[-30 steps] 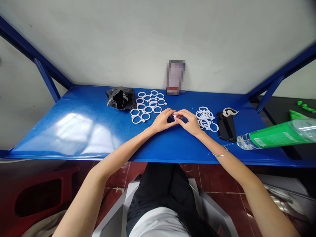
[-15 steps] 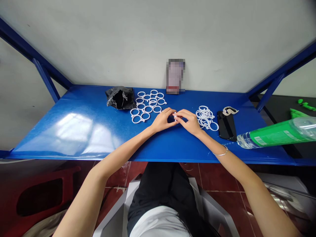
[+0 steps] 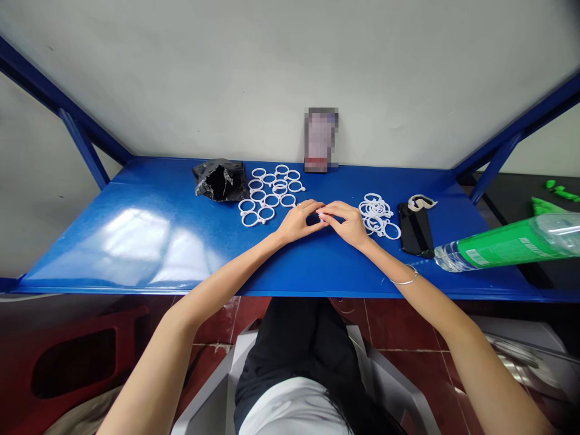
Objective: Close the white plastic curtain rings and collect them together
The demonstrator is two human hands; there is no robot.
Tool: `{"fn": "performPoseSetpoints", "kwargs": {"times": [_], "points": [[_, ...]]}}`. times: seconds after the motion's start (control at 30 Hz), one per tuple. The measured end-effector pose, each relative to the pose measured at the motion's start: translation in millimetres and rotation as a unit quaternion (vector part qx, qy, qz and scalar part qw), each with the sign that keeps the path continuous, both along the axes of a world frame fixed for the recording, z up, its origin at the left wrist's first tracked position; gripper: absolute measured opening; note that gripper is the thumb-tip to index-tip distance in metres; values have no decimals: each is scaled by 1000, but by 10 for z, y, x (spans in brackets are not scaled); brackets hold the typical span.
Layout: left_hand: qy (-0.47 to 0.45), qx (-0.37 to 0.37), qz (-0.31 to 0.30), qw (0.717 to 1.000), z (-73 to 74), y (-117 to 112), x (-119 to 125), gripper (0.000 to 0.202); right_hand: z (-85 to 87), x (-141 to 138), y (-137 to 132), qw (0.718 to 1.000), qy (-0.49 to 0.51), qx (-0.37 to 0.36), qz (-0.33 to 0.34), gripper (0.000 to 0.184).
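Note:
My left hand (image 3: 299,222) and my right hand (image 3: 348,223) meet at the middle of the blue table (image 3: 149,235), fingertips pinched together on a small white plastic ring (image 3: 321,212). Most of that ring is hidden by my fingers. Several white rings (image 3: 270,192) lie spread flat behind my left hand. A heap of white rings (image 3: 379,216) lies just to the right of my right hand.
A crumpled black plastic bag (image 3: 219,180) sits left of the spread rings. A blurred upright card (image 3: 321,139) leans on the wall. A black phone (image 3: 415,229) with a white clip (image 3: 421,202) lies at the right, beside a green-labelled water bottle (image 3: 507,244).
Both hands stay pinched together at the same spot; only the fingertips shift slightly on the ring.

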State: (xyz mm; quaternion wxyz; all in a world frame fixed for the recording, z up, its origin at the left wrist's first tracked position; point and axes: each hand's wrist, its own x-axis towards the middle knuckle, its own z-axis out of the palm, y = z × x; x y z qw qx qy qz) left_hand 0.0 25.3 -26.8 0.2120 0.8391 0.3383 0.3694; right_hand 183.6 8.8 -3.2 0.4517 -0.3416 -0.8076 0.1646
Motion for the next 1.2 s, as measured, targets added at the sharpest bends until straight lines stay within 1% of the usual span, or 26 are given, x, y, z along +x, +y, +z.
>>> {"fn": "performPoseSetpoints", "kwargs": {"times": [0.1, 0.33, 0.43, 0.93, 1.1, 1.2], "points": [[4, 10, -4, 1000, -4, 2, -1, 39, -9, 5, 0, 1000, -5, -4, -6, 16], [3, 22, -10, 1000, 3, -5, 15, 26, -25, -4, -2, 1000, -1, -9, -8, 19], [1, 24, -7, 1000, 5, -10, 18, 26, -20, -7, -6, 1000, 3, -9, -7, 20], [6, 12, -1, 1000, 17, -22, 20, 34, -15, -7, -11, 999, 35, -13, -1, 14], [-5, -5, 9, 1000, 38, -27, 14, 41, 11, -14, -1, 998, 53, -29, -28, 16], [-16, 3, 20, 1000, 27, -15, 11, 44, 24, -12, 7, 996, 67, -41, -35, 17]]}}
